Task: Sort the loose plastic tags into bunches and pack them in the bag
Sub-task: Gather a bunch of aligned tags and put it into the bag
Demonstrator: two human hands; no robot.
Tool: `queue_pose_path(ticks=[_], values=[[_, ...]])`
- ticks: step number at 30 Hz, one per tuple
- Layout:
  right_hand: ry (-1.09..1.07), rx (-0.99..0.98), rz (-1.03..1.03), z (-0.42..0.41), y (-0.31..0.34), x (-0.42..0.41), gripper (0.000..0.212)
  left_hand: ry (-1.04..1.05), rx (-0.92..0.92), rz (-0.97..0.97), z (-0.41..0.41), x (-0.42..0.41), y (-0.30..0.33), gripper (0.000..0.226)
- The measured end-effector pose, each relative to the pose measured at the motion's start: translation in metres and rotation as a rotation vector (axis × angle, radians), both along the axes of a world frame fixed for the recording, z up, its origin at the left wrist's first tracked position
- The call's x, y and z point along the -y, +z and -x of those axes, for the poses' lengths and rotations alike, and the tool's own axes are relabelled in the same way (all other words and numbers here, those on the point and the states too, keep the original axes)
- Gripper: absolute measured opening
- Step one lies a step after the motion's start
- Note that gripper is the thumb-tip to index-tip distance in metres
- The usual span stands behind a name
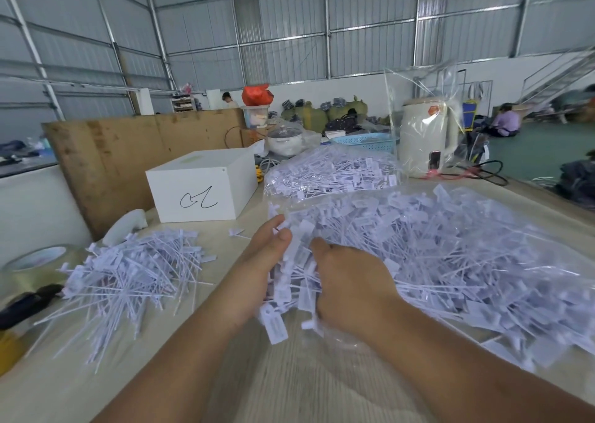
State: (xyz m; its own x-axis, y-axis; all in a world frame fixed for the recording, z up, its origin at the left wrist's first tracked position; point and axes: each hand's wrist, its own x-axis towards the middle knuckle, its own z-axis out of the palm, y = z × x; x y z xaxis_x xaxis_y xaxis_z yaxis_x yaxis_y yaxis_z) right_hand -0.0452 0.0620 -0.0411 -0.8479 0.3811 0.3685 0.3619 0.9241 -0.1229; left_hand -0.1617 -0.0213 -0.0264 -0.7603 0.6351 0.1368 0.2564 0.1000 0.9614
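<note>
- Two clear bags of tags: a filled bag (pixel 331 171) toward the worktop's (pixel 306 387) far edge, an open bag (pixel 457 255) spread across its right side.
- One loose pile (pixel 128 274) on the left side, stems mostly pointing toward the near-left corner.
- Left hand (pixel 257 271) and right hand (pixel 351 287) each clasp one bunch of tags (pixel 294 281) between them at the open bag's mouth; its long axis runs near-to-far.
- One white box (pixel 203 190) behind.
</note>
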Motion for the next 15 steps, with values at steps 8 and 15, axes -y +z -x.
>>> queue_pose_path(ticks=[8,15], values=[[-0.079,-0.036,0.088,0.009,0.0,-0.003,0.046,0.127,-0.719,-0.25,-0.007,0.047,0.009,0.028],[-0.15,-0.011,0.116,0.013,-0.002,-0.008,0.049,-0.057,-1.147,0.442,-0.028,0.042,0.009,0.052]])
